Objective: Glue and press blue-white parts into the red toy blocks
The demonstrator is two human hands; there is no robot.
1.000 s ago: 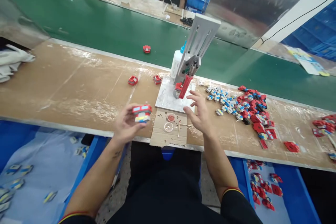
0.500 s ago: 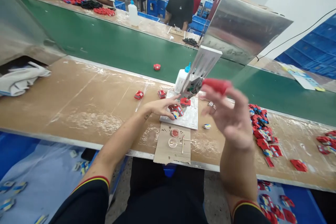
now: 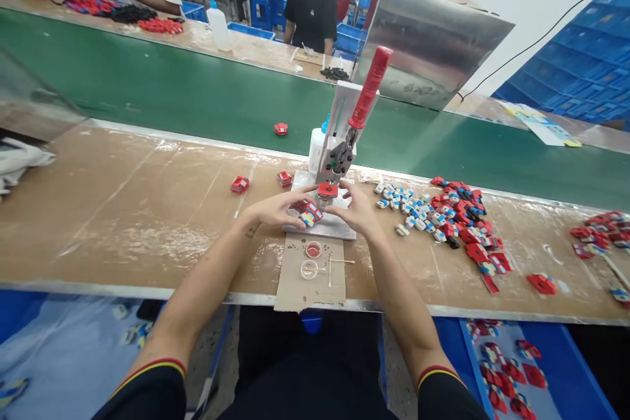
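Note:
A metal press [image 3: 339, 144] with a raised red handle [image 3: 370, 88] stands on a pale base plate [image 3: 339, 230]. Under its head sits a red part [image 3: 327, 191]. My left hand [image 3: 281, 207] is closed round a red, blue and yellow toy piece [image 3: 311, 213] at the left of the plate. On the other side, my right hand [image 3: 357, 210] has its fingers apart beside the red part, with thumb and fingertips close to it; nothing is seen held in it.
Cardboard [image 3: 288, 282] with two small cups and swabs lies in front. Piles of grey-blue pieces [image 3: 413, 207] and red pieces [image 3: 467, 210] are at right. Behind are a glue bottle [image 3: 315, 151], a green belt [image 3: 197, 88] and a seated person [image 3: 311, 6].
My right hand has left the red handle and come down beside the red part under the press. The handle now stands upright. The whole view has shifted a little.

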